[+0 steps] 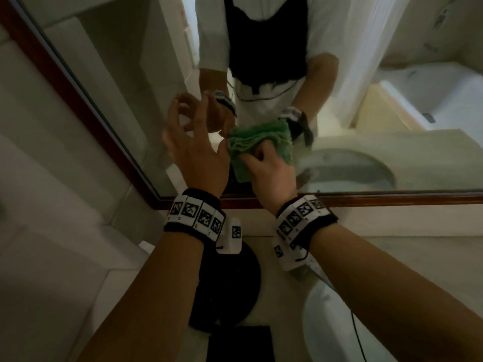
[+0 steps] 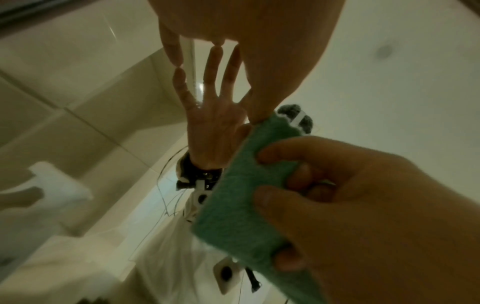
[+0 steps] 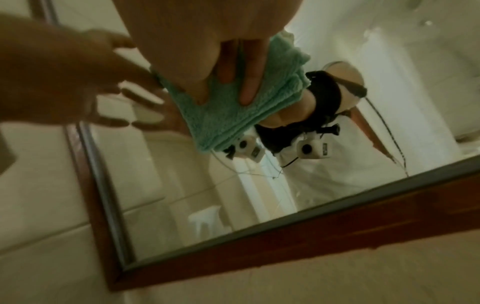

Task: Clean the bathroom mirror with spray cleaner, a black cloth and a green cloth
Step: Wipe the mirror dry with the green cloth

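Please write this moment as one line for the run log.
right hand presses folded green cloth on mirror | left hand open, fingertips on glass

both forearms reach up and forward toward the mirror (image 1: 112,82), each wrist wrapped in a black band carrying white marker tiles. the left hand (image 1: 192,142) is spread, fingers (image 2: 176,59) straight and apart, their tips touching the mirror glass above its lower left corner; it holds nothing. its thumb lies just beside the green cloth (image 1: 257,142). the right hand (image 1: 269,171) sits just right of the left, lower against the mirror, knuckles toward the head camera, fingers (image 3: 250,82) and thumb pressed into the folded green cloth and holding it flat against the glass.
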Motion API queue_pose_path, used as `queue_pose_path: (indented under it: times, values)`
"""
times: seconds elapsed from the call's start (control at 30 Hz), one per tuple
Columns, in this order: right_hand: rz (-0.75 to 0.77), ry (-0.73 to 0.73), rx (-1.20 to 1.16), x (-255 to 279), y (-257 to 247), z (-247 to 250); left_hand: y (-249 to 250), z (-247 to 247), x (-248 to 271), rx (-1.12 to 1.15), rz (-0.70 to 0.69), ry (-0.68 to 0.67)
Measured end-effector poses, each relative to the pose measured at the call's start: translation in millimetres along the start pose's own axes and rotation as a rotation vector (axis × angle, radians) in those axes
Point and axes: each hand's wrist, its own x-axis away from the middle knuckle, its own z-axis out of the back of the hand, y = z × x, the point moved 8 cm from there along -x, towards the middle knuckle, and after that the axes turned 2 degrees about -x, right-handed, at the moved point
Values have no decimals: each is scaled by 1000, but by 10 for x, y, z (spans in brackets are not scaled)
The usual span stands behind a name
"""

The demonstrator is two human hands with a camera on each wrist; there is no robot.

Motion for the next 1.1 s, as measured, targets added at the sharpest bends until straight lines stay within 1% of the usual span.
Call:
queue_pose_path:
  times: [0.1,0.2,0.27,0.33,0.43,0.5,0.63,0.7,0.73,0.83,0.9,0.97,1.03,1.1]
  values:
    - [61,60,-32,36,-120,-64,-77,-14,5,7,-48,-31]
    - [63,37,-20,109,-73,-84,-291,-113,99,17,34,-79]
    - [53,-2,-33,195,10,-153,-372,-180,226,20,72,-98]
    - [26,-32,-61,292,116,-230,-367,-222,372,14,66,-81]
    - [4,-40,-85,405,249,-267,-318,-279,522,34,72,-71]
    - [0,-22,-92,456,337,-253,-311,-318,549,49,85,-73]
    - [-9,66,-92,604,601,-121,-314,-373,567,55,137,-80]
    - [-13,64,-88,687,776,-25,-269,-371,568,49,172,-68]
    - [-42,41,-86,726,900,23,-253,-361,564,36,193,-45]
    - [-238,-46,-84,896,1445,175,-213,-360,559,44,234,3]
    - [-321,-5,-119,1048,1796,379,-174,-403,590,46,243,2]
    - [-390,48,-120,1172,2150,632,-28,-471,670,24,220,-18]
    - [-475,61,-102,1241,2440,803,130,-539,765,6,174,-33]
    - [-524,65,-88,1297,2621,901,229,-643,846,29,154,-49]
